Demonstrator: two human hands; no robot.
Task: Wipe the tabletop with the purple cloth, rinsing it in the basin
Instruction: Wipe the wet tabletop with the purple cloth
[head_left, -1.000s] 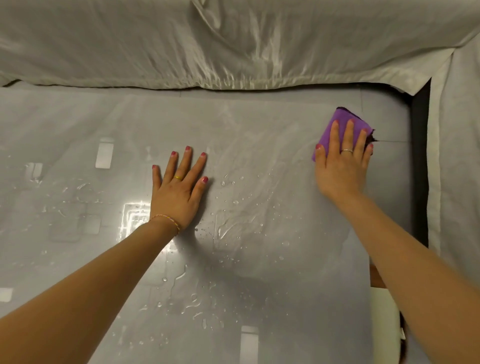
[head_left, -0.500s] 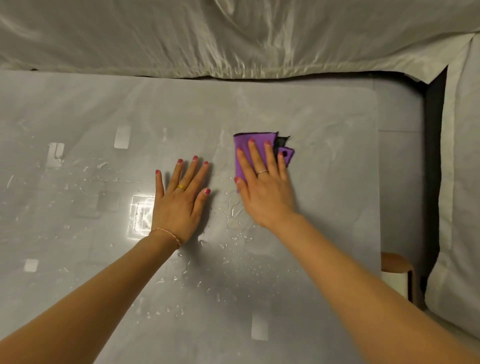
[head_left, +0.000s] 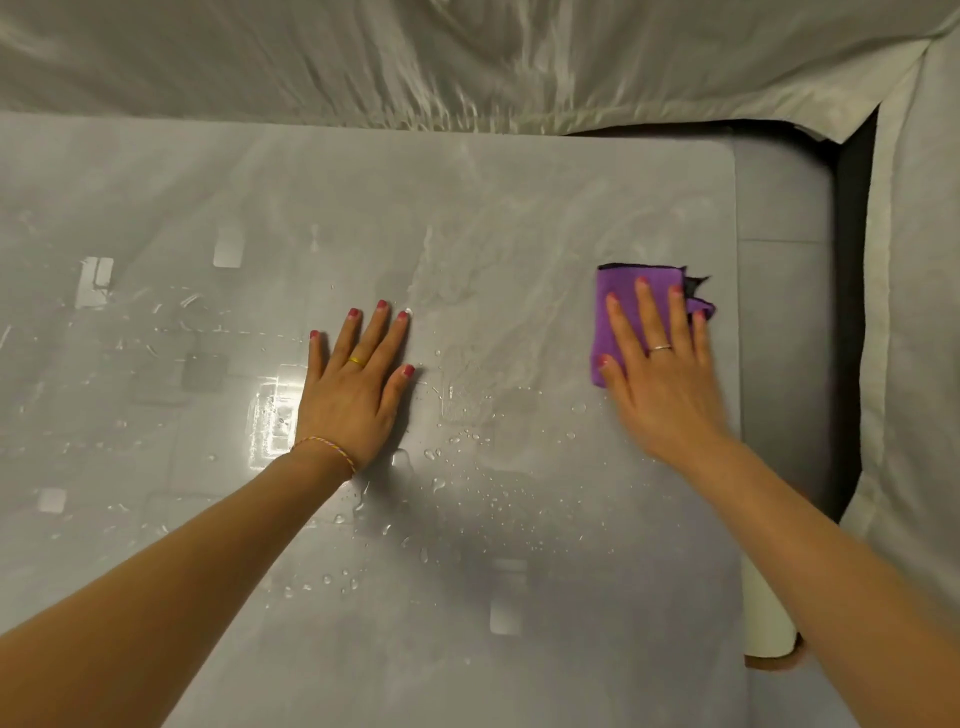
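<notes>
Your right hand (head_left: 662, 379), pressed flat on the purple cloth (head_left: 618, 317), has swept back from mid-table to the tabletop's (head_left: 519, 649) right edge. Left hand (head_left: 353, 395) lies spread, grasping nothing. Droplets (head_left: 436, 486) remain nearer you; wiping unfinished

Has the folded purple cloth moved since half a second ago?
Yes. The folded purple cloth under the right hand slid right, away from the resting left hand, toward the table's right edge.

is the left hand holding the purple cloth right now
No, the left hand lies flat on the bare wet tabletop; the purple cloth is under the right hand.
</notes>
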